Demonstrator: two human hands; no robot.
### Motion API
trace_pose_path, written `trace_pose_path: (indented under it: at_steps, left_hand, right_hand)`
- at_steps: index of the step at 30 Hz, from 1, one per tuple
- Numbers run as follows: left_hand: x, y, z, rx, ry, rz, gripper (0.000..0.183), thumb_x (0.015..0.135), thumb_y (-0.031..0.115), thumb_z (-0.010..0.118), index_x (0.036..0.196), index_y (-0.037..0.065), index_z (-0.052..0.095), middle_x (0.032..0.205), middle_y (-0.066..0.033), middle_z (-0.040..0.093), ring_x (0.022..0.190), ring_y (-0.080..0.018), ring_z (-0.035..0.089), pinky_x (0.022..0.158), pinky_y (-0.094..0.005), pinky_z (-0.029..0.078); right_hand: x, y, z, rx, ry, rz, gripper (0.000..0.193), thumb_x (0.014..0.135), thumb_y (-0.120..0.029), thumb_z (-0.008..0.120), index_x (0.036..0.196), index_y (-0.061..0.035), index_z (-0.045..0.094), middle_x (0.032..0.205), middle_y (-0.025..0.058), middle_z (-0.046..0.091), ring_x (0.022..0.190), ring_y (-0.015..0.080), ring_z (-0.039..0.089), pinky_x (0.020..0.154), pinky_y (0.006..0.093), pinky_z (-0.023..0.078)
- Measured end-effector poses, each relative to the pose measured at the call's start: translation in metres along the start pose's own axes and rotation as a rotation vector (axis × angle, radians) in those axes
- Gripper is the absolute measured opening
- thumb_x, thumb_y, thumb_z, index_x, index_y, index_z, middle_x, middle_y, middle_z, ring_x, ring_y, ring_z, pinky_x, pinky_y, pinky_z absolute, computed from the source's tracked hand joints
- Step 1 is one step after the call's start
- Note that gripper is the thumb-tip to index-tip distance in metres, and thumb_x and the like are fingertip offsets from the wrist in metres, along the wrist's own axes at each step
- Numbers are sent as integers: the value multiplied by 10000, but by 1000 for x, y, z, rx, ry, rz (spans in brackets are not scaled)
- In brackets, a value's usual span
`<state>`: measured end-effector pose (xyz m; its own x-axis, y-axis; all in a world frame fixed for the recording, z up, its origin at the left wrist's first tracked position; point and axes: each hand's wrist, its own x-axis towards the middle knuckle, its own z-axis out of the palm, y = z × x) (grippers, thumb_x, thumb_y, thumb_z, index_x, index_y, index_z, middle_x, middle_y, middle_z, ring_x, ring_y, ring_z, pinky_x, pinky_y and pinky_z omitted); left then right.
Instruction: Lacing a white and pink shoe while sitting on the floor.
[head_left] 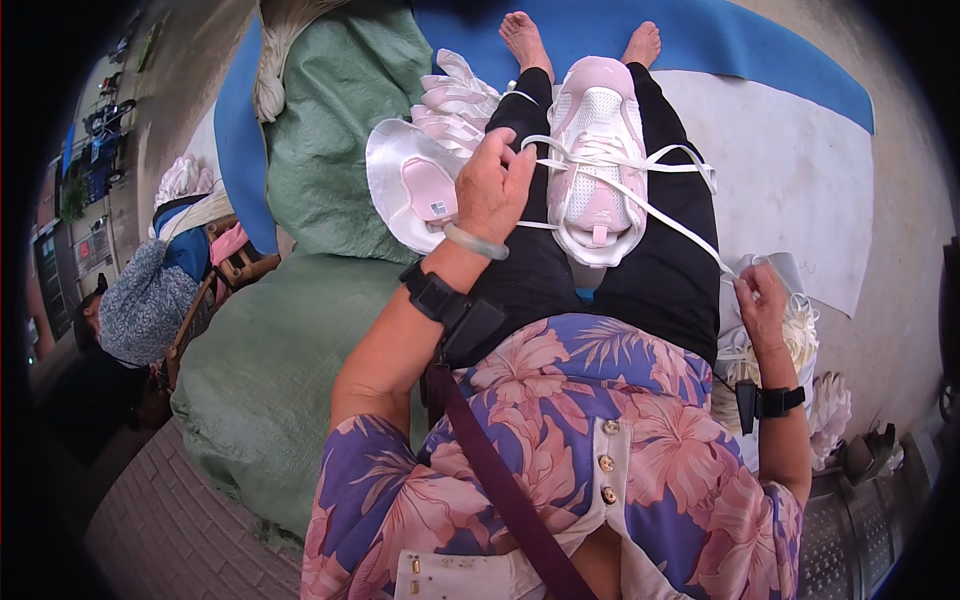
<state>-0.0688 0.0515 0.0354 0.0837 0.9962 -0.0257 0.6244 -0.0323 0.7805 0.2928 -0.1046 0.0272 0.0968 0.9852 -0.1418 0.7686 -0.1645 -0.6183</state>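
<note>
A white and pink sneaker (600, 110) lies between my thighs, its toe pointing away from me and its heel opening near my body. White shoelace (665, 212) crosses its tongue, with a loop on each side. My left hand (497, 185) is at the sneaker's left side, fingers closed on a loop of the lace. Off to the right, my right hand (762, 305) pinches the lace's other end, which stretches from the sneaker. Beside my left wrist rests a white shoe piece (385, 170) with a pink insole-like part in it.
Several pink and white shoe parts (450, 105) are stacked beyond my left hand. Large green sacks (290, 360) stand along my left side. White laces (800, 335) hang by my right hand. A blue mat (700, 35) and white sheet (800, 170) cover the floor. Another person (150, 300) sits far left.
</note>
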Motion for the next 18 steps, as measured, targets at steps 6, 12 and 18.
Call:
trace_pose_path:
  at_steps: [6,12,18]
  left_hand:
    - [42,-11,7,189,-147,-160,415,798,346,582,1026,0,565,795,-106,615,747,-209,580,692,-323,445]
    - [63,-4,16,671,-424,10,277,767,297,572,968,111,617,930,-120,590,896,-315,566,758,-396,438]
    - [77,-6,3,556,-588,9,183,784,219,530,814,89,655,956,-107,602,922,-262,571,775,-371,446]
  right_hand:
    - [57,-70,26,-20,77,-402,317,695,-65,608,1006,-58,545,1023,94,546,990,267,506,841,370,373]
    - [81,-97,55,-64,65,-518,313,725,-79,600,1030,-56,534,932,84,545,942,252,511,852,390,345]
    - [81,-89,61,22,38,-493,301,758,-122,603,1042,-59,529,873,61,541,865,232,524,829,385,344]
